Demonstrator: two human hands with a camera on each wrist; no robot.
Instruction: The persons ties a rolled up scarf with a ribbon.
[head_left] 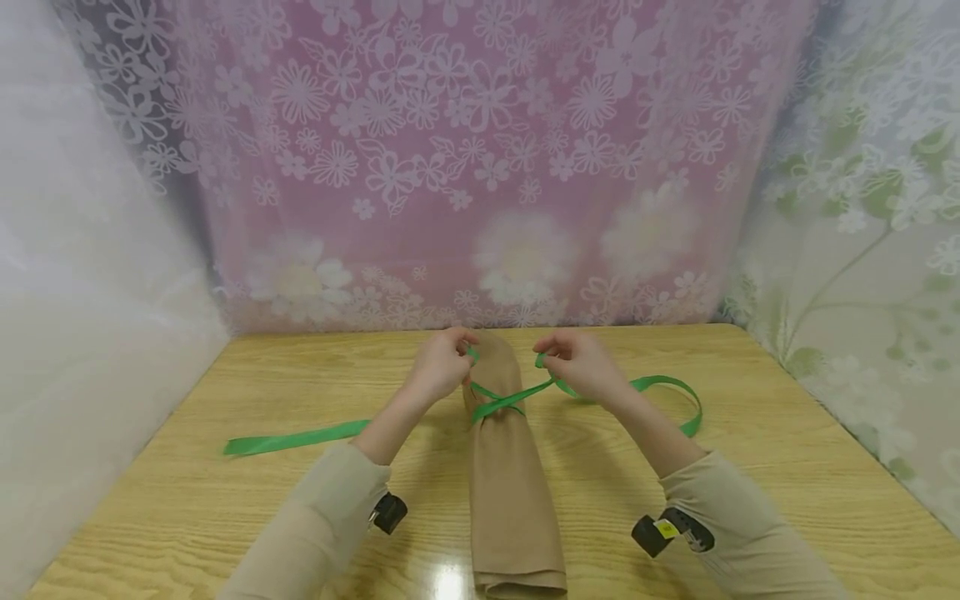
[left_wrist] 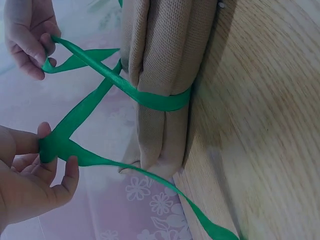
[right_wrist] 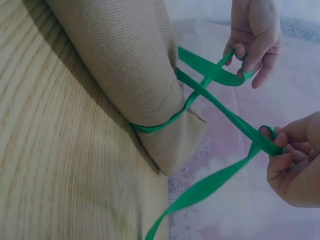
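A rolled-up length of tan woven cloth (head_left: 513,492) lies lengthwise on the wooden table. Round its far part runs a green ribbon (head_left: 517,402), whose two ends cross over the top of the roll. My left hand (head_left: 440,364) pinches one side of the ribbon left of the roll, while my right hand (head_left: 583,363) pinches the other side to the right. Both hands are raised above the cloth. In the left wrist view the ribbon (left_wrist: 162,101) wraps the roll closely, and the stretches between roll and fingers look fairly straight.
One ribbon tail (head_left: 296,440) trails leftward over the table (head_left: 675,517); the other tail curls in a loop (head_left: 697,404) at the right. A pink floral curtain (head_left: 480,167) hangs behind the table's far edge, with pale curtains on both sides.
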